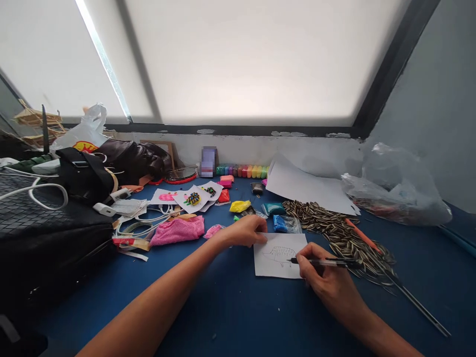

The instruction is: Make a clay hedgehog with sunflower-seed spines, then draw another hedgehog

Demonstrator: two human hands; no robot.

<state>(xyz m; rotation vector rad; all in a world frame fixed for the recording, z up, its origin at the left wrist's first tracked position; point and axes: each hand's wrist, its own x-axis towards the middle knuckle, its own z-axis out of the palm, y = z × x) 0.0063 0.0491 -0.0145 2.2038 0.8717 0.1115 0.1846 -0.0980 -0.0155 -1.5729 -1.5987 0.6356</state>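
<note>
A small white sheet of paper (271,269) lies on the blue table and bears an ink drawing of a hedgehog-like animal (283,254) with a pointed snout, scalloped back and short legs. My left hand (248,230) has its fingers bent at the sheet's upper left corner, thumb on the paper, holding it. In my right hand (327,277) is a black pen (323,262), pinched near its tip. The tip meets the drawing around the animal's body. Just beyond the sheet are a blue clay packet (281,223) and a teal packet (273,208).
A pile of striped sunflower seeds (327,225) spreads on the right, with an orange-handled tool (364,235) across it. Decorated paper cards (182,198), a pink cloth (178,230) and a black bag (74,248) lie left. White sheets (305,183) and a plastic bag (397,193) sit behind.
</note>
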